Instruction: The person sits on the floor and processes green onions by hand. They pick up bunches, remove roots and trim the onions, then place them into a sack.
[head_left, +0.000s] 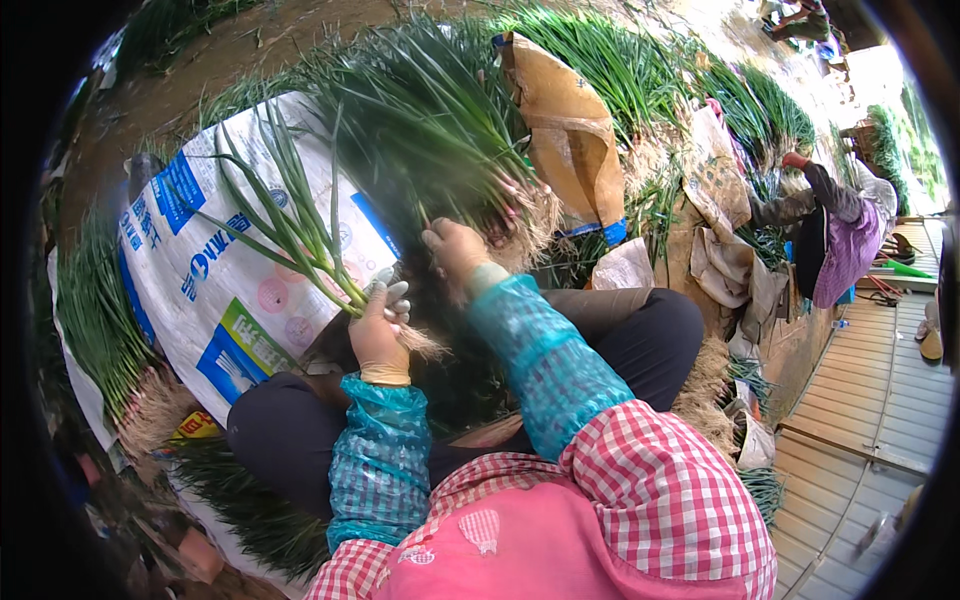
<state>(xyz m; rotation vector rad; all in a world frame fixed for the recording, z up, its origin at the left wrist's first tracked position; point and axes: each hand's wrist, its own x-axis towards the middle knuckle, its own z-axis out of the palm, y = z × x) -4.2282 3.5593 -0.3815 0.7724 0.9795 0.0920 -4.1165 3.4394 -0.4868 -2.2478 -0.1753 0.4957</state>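
My left hand [380,335], in a pale glove, is closed round a small bunch of scallions [318,252]. Their green leaves fan up and to the left over a white printed sack [160,250], and the roots stick out below my fist. To its right, my right hand [458,255], also gloved, has its fingers curled in beside a big heap of scallions [415,110]. Whatever those fingers pinch, if anything, is hidden. Reddish stems and pale roots of the heap lie just right of that hand.
Brown sacking [570,130] stands behind the heap, with more scallions [620,75] beyond. Another scallion pile [100,325] lies at far left. My bent knees [285,430] frame the work. A person in purple [855,235] works at right, beside metal decking [850,370].
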